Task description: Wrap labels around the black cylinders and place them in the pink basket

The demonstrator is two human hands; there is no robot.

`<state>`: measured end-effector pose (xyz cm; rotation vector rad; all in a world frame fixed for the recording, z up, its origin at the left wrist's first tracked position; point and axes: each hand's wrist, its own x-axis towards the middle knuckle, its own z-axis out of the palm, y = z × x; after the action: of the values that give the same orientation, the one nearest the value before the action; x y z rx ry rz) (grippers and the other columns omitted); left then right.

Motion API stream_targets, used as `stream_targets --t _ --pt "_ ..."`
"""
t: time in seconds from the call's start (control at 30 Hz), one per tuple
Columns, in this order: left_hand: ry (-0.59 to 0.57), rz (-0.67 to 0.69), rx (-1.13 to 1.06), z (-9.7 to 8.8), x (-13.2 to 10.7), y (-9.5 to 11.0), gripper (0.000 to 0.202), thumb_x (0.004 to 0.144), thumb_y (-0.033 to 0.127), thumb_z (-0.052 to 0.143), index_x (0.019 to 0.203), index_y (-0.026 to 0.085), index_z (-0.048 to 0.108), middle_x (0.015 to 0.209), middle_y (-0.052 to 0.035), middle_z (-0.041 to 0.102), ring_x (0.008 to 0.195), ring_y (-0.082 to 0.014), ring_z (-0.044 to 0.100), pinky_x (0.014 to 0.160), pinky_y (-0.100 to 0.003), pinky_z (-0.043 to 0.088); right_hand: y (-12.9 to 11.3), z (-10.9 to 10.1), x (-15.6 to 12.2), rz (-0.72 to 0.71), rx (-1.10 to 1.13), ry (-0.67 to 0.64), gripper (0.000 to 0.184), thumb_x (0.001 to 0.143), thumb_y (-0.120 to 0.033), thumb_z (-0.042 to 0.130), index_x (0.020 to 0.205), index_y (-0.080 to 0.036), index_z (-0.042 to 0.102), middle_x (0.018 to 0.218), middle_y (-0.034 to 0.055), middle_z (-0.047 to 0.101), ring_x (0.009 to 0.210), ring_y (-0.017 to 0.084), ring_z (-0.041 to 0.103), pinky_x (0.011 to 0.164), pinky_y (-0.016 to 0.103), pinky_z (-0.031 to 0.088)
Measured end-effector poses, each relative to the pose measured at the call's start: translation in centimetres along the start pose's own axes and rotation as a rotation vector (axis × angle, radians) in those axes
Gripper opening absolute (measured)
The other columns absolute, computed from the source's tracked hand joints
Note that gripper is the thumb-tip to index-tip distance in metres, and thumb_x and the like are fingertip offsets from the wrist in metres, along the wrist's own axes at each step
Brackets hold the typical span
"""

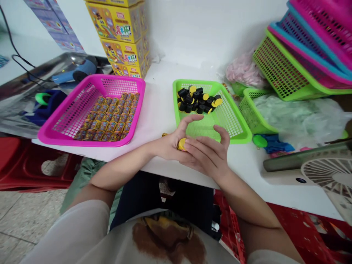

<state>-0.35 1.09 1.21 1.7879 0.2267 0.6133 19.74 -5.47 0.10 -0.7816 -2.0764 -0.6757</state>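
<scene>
Both my hands are together at the near edge of the desk (159, 106), right in front of the green basket (231, 124). My left hand (169, 145) is curled shut around a little yellow piece (182, 144), with the thumb sticking up towards the basket's front rim. My right hand (209, 156) is pressed up against it, fingers laid across the yellow piece and touching it. I honestly can't tell if that hand is actually gripping or just resting there. Most of the piece is hidden between my fingers, so only a yellow bit shows.

At the far end of the green basket there's a heap of black rolls (196, 99), some with yellow caps. Left of the green basket, a bit apart, sits a pink basket (82, 141) with wrapped rolls (110, 117) lined up in neat rows. Behind the gap between the two stands a stack of yellow boxes (121, 33). Just right of the green basket is another green one with a plastic bag (297, 117) in it, and behind that leans a tilted pile of baskets (302, 55). A small fan (327, 172) lies near the desk edge, further right of the green basket.
</scene>
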Motion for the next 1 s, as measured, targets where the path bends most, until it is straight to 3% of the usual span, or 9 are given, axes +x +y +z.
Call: stream_targets --t 0.1,0.23,0.37,0.43,0.53,0.67,0.8,0.9,1.0 --pt "0.051 0.12 -0.006 -0.1 0.2 0.3 0.089 0.092 0.037 0.076 0.156 0.036 0.015 0.098 0.0045 0.066 0.072 -0.0089 0.068 0.067 -0.021 0.056 0.3 0.9 0.2 0.054 0.052 0.044 0.044 0.098 -0.033 0.076 0.139 -0.045 0.064 0.112 -0.0042 0.081 0.106 0.021 0.074 0.131 0.06 0.042" --pt "0.421 0.179 0.368 0.6 -1.4 2.4 0.038 0.092 0.029 0.077 0.121 0.025 0.052 0.113 -0.005 0.068 0.098 -0.0142 0.071 0.08 -0.024 0.059 0.8 1.8 1.2 -0.03 -0.044 0.168 0.04 0.091 -0.034 0.085 0.128 -0.041 0.069 0.106 -0.0043 0.079 0.099 0.02 0.068 0.128 0.061 0.046" --pt "0.46 0.092 0.581 -0.5 -4.2 5.9 0.019 0.097 0.034 0.075 0.093 0.019 0.063 0.112 -0.0074 0.076 0.093 -0.0139 0.073 0.078 -0.024 0.059 0.9 1.7 1.9 -0.153 -0.094 0.139 0.037 0.088 -0.033 0.087 0.119 -0.042 0.069 0.113 -0.0053 0.078 0.109 0.02 0.066 0.129 0.058 0.045" --pt "0.471 -0.032 0.645 -2.9 -5.4 7.3 0.024 0.096 0.036 0.076 0.086 0.018 0.064 0.112 -0.0079 0.077 0.09 -0.0137 0.073 0.076 -0.025 0.059 1.2 1.5 1.8 -0.084 -0.108 0.128 0.039 0.088 -0.037 0.085 0.123 -0.041 0.068 0.118 -0.0035 0.078 0.111 0.022 0.067 0.126 0.058 0.046" --pt "0.541 -0.286 0.759 -8.7 -6.3 7.9 0.029 0.092 0.04 0.079 0.082 0.016 0.066 0.108 -0.0069 0.078 0.094 -0.0163 0.072 0.089 -0.032 0.059 1.9 1.6 1.5 0.203 -0.179 0.036 0.043 0.093 -0.034 0.075 0.135 -0.033 0.066 0.119 0.0048 0.079 0.113 0.029 0.069 0.115 0.059 0.05" --pt "0.735 -0.533 0.799 -17.9 -5.9 6.3 0.031 0.088 0.041 0.085 0.091 0.016 0.066 0.094 -0.004 0.076 0.089 -0.0152 0.065 0.093 -0.038 0.058 3.0 2.0 1.2 0.554 -0.169 -0.186 0.035 0.099 -0.033 0.06 0.129 -0.021 0.074 0.12 0.0135 0.08 0.113 0.035 0.072 0.104 0.056 0.052" --pt "0.792 -0.867 0.869 -25.0 -5.1 3.8 0.028 0.083 0.033 0.087 0.093 0.016 0.067 0.086 -0.0027 0.073 0.081 -0.0173 0.063 0.082 -0.036 0.054 3.2 2.1 1.5 0.724 -0.072 -0.411 0.034 0.1 -0.035 0.05 0.11 -0.02 0.079 0.111 0.0126 0.083 0.1 0.034 0.076 0.091 0.05 0.055" --pt "0.809 -0.872 0.989 -28.1 -5.4 2.0 0.03 0.084 0.035 0.085 0.082 0.016 0.062 0.067 0.0058 0.061 0.083 -0.0122 0.056 0.09 -0.03 0.049 3.2 1.9 1.8 0.75 -0.058 -0.5 0.035 0.099 -0.036 0.047 0.102 -0.023 0.08 0.104 0.0111 0.085 0.095 0.034 0.078 0.086 0.048 0.054" --pt "0.783 -0.745 1.009 -29.0 -6.2 0.6 0.038 0.09 0.039 0.079 0.07 0.019 0.053 0.055 0.01 0.042 0.08 -0.0095 0.047 0.096 -0.027 0.045 3.1 1.7 2.0 0.76 -0.051 -0.544 0.038 0.099 -0.038 0.046 0.1 -0.022 0.08 0.101 0.0117 0.085 0.095 0.035 0.079 0.086 0.048 0.054"
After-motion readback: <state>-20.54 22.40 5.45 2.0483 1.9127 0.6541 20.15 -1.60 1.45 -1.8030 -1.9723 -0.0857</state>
